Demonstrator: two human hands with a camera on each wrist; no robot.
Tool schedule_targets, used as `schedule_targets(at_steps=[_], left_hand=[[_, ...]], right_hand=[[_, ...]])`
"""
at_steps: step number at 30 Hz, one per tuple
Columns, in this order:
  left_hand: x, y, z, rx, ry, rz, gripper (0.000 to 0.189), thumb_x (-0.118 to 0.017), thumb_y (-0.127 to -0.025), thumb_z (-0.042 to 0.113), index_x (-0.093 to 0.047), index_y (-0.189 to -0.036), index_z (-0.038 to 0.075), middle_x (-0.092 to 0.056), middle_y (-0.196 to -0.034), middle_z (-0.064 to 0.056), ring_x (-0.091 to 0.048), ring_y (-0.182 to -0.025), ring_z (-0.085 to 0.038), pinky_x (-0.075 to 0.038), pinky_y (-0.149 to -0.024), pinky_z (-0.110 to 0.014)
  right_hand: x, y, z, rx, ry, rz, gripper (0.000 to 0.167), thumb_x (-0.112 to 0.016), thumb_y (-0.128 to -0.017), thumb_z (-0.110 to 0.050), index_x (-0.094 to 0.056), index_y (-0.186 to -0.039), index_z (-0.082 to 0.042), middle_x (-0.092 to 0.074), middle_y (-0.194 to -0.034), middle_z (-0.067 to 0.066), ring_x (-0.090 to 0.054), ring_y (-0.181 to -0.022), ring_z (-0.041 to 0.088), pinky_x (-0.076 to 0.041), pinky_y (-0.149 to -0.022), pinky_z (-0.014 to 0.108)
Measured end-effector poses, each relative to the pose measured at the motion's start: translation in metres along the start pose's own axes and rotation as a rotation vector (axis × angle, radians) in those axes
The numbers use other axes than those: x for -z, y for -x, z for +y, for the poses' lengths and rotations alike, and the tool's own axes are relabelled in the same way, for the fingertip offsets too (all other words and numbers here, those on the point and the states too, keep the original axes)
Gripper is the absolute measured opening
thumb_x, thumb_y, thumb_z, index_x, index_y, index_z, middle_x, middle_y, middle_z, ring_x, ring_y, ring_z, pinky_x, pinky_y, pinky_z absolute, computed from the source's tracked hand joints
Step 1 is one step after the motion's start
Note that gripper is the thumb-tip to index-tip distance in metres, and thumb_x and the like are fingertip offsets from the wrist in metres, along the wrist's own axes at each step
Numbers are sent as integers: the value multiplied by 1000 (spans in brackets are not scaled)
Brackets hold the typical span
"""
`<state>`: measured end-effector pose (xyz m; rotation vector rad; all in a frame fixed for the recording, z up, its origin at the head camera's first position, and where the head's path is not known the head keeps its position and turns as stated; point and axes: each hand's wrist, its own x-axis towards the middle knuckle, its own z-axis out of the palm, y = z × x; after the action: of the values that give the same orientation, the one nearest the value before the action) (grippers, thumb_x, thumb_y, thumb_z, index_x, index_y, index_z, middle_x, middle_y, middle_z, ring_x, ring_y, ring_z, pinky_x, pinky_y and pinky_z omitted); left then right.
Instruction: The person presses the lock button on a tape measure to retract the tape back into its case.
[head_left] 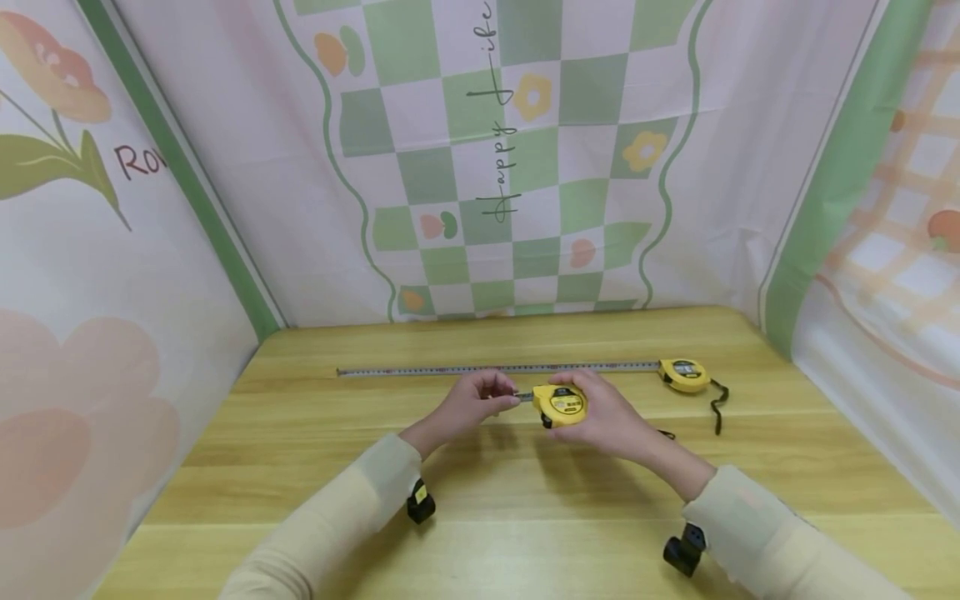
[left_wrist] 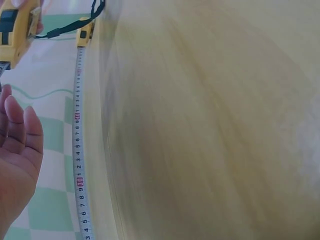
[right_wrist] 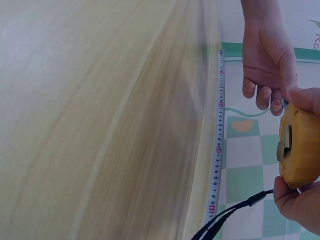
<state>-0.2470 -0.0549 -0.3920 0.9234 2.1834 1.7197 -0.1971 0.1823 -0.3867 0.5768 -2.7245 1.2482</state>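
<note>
My right hand (head_left: 600, 414) grips a yellow tape measure (head_left: 562, 404) above the table, its black wrist strap (right_wrist: 255, 200) dangling below in the right wrist view. A short length of blade (head_left: 523, 397) sticks out from its left side. Thumb and forefinger of my left hand (head_left: 480, 398) pinch the end of that blade. Behind both hands, a second yellow tape measure (head_left: 683, 375) lies on the table with its long blade (head_left: 450, 370) drawn out to the left.
The wooden table (head_left: 480, 533) runs back to a hanging cloth (head_left: 420, 175) printed with green checks. More printed cloth (head_left: 112, 275) hangs on the left, and another cloth (head_left: 892, 283) on the right. A black strap (head_left: 718, 404) trails from the far tape measure.
</note>
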Motion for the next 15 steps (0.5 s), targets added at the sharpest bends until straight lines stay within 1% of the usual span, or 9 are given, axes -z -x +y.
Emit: schedule_targets(at_steps=[7,15], left_hand=[[-2,-2,-1,17,-2,12,12,-66,-92,5,-64,-102,-2,-61,-90,-3,-55,-77,-12,-49,-79,-57],[-4,-3,0,18,11,10,12,-66,-92,4,-63,-101,-3,-61,-90,-4,-55,-77,-12,-47,-80,-60]], right_hand=[[-1,-1,-2,3,-1,-4,71,-89,-69,-15,-53,-130,-2,-53,-120,14,-55,-101,27,-49,-86,44],[-2,-1,-3,-2,0,-2,70,-89,-69,-15,-54,-128,-4,-53,-119,13,-55,-101,27,-49,-86,44]])
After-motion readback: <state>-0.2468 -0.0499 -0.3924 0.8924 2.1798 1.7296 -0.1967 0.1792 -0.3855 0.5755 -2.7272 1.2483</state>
